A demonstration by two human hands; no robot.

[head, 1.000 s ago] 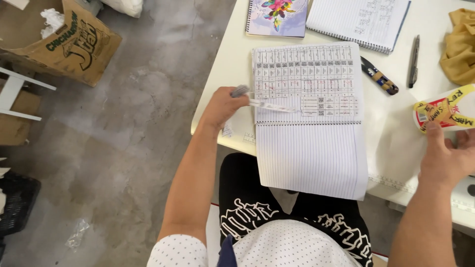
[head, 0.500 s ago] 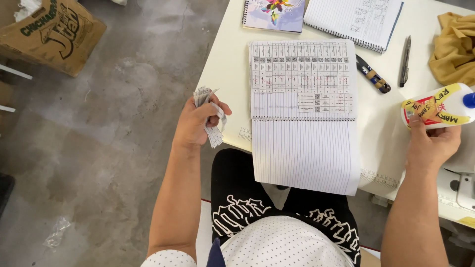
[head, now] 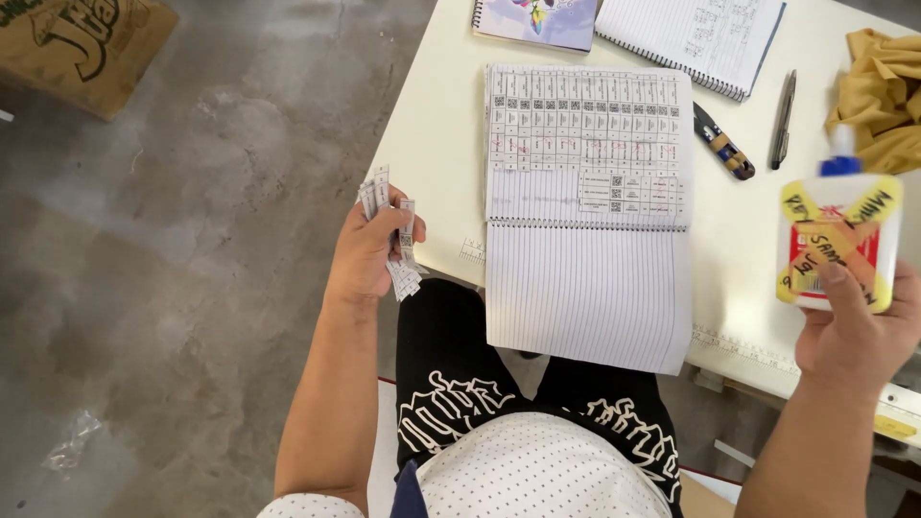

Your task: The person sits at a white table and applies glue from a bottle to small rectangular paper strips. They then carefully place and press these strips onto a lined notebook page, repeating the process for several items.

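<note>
My left hand [head: 367, 251] is off the table's left edge, closed around a small stack of white paper slips [head: 391, 230]. My right hand [head: 854, 331] holds a white glue bottle [head: 838, 235] with a blue cap and yellow tape crossed over a red label, raised above the table's right side. Between them lies an open spiral notebook [head: 587, 216]: its upper page is covered with rows of small stickers, its lower lined page hangs over the white table [head: 436, 125] edge toward my lap.
At the back lie a colourful-cover notebook [head: 537, 19] and an open written notebook [head: 696, 38]. A pen [head: 784, 118], a small folding knife [head: 722, 142] and yellow-brown cloth [head: 887, 91] sit at right. A cardboard box [head: 86, 43] stands on the concrete floor.
My left hand lifted the paper slips off the notebook and drew them left, past the table edge. My right hand raised the glue bottle upright and closer to me.
</note>
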